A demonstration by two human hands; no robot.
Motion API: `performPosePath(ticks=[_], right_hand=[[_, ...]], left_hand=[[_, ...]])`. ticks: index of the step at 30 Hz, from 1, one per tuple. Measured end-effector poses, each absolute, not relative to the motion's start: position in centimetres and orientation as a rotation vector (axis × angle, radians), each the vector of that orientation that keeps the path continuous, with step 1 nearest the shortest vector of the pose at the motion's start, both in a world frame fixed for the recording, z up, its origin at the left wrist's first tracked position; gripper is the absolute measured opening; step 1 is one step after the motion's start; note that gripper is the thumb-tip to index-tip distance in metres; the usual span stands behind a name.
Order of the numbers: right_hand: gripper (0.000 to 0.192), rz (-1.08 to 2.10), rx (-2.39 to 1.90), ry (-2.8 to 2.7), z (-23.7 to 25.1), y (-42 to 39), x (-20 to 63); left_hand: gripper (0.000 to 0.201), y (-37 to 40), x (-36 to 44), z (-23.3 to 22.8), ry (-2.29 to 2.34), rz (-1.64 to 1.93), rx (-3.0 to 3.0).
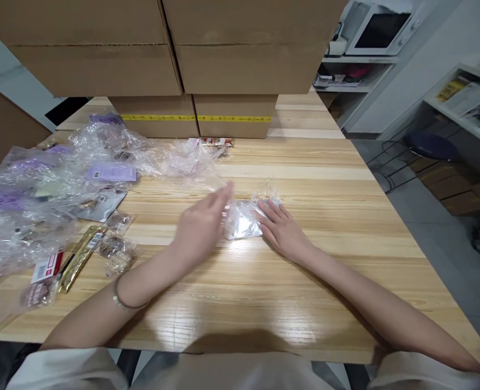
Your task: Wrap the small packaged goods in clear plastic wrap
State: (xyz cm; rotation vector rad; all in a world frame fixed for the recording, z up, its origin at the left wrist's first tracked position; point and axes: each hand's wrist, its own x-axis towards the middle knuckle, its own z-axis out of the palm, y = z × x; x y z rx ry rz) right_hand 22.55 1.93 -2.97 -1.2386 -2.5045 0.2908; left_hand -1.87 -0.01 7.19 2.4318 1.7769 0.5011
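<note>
Step in hand: flattening a clear plastic bag (244, 219) with a silvery packet inside, lying mid-tabletop (325, 179). Right hand (283, 230) lies open, palm down, fingers pressing the bag's right edge. Left hand (201, 227) is loosely open, blurred, fingertips at the bag's left edge; whether it pinches the film I cannot tell. Heap of clear wrappers (40, 200) and a gold sachet (79, 257) sit well to the left. Next move likely calls for steady pinning on the right and a firm pinch on the left.

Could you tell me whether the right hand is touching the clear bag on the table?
Touching: the head view shows the right hand lying flat on the clear bag.
</note>
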Motion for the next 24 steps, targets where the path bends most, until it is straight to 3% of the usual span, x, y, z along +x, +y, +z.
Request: performPosePath(ticks=[4, 8, 13, 16, 18, 21, 24], right_hand=[[0.037, 0.536, -1.155, -2.321, -2.7, 1.9, 22.3], [0.018, 1.025, -1.198, -1.767, -3.0, 2.8, 23.8], [0.027, 1.084, -1.380, -1.204, -2.8, 6.9, 26.5], [0.057, 1.186, -1.489, -1.310, -1.8, 9.5, 26.0], [0.068, 1.319, -1.495, -1.470, -1.1, 10.6, 24.9], [0.044, 1.260, -1.349, -1.803, -0.5, 10.6, 23.8], [0.026, 0.885, -1.074, -2.137, -0.8, 9.0, 24.3]], left_hand=[[0.046, 1.2, 4.5, 2.6, 1.216, 0.645, 2.634], [0.057, 2.1, 6.9, -1.3, 1.175, 0.708, 2.481], [0.061, 1.8, 5.5, -1.7, 1.032, 0.579, 2.507], [0.080, 1.7, 4.8, -1.3, 0.917, 0.431, 2.653], [0.075, 2.0, 4.5, -1.3, 0.895, 0.387, 2.703], [0.053, 2.7, 3.9, -1.4, 0.830, 0.376, 2.756], [0.041, 3.1, 2.9, -1.4, 0.860, 0.373, 2.788]])
